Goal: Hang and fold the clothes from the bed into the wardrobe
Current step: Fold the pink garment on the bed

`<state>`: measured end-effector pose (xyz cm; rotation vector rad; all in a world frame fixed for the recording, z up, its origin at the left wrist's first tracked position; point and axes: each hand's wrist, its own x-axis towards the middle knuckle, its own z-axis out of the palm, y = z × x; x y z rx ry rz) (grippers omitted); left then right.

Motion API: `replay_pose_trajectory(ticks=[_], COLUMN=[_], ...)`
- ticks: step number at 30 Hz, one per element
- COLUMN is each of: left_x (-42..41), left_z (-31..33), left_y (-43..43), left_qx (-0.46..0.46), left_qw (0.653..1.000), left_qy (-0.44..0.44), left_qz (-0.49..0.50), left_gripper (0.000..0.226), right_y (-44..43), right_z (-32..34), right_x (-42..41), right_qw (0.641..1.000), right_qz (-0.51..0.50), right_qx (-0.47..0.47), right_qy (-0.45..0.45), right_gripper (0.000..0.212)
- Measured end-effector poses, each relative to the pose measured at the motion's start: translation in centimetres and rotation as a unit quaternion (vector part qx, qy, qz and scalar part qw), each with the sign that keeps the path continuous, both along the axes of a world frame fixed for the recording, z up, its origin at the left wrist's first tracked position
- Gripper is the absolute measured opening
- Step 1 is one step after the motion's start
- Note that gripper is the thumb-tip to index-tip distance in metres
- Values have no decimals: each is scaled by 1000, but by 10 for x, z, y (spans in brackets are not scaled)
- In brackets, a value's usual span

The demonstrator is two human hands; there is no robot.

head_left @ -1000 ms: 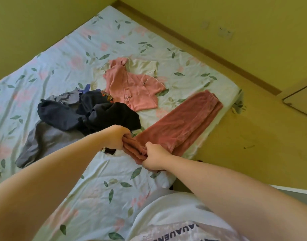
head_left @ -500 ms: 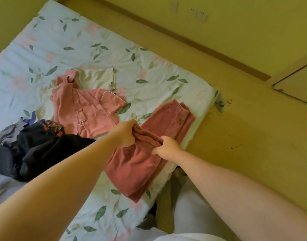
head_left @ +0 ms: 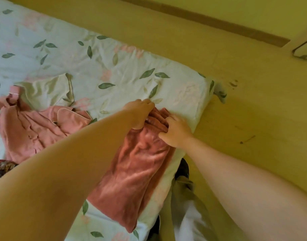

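Note:
Dusty-red velvety trousers (head_left: 132,178) lie folded in half along the bed's near right edge. My left hand (head_left: 140,113) grips the far end of the fold, fingers curled into the cloth. Beside it, my right hand (head_left: 177,132) grips the same end from the right, with bunched fabric between the two hands. A pink pyjama shirt (head_left: 33,131) lies spread out to the left, partly over a pale cream garment (head_left: 48,89).
The bed (head_left: 114,70) has a pale sheet printed with leaves; its corner is at the right. A dark patterned garment (head_left: 1,166) shows at the left edge. Yellowish floor (head_left: 253,110) runs along the right, with a wooden skirting board (head_left: 218,21) beyond.
Both hands have carried the gripped end of the trousers away from me to the far end, doubling them over. The view has shifted right, so the dark clothes pile is almost out of frame.

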<state>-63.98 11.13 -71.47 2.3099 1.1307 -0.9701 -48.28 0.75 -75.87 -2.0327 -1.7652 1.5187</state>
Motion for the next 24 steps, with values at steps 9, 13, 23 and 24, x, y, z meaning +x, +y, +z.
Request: replay_pose_trajectory(ticks=[9, 13, 23, 24], left_x=[34, 55, 72, 70], left_z=[-33, -20, -52, -55], left_y=[14, 18, 9, 7], left_qx=[-59, -121, -50, -48], left_qw=[997, 991, 991, 991], left_qy=[9, 2, 11, 15], left_qz=[-48, -50, -123, -121], left_gripper=[55, 43, 54, 53], right_y=[5, -9, -3, 1], right_z=[4, 8, -32, -31], right_x=[14, 23, 41, 40], right_qw=[984, 980, 985, 987], right_qz=[-80, -133, -103, -73], right_qx=[-2, -39, -134, -146], right_qy=[161, 144, 27, 11], right_gripper=[21, 40, 95, 106])
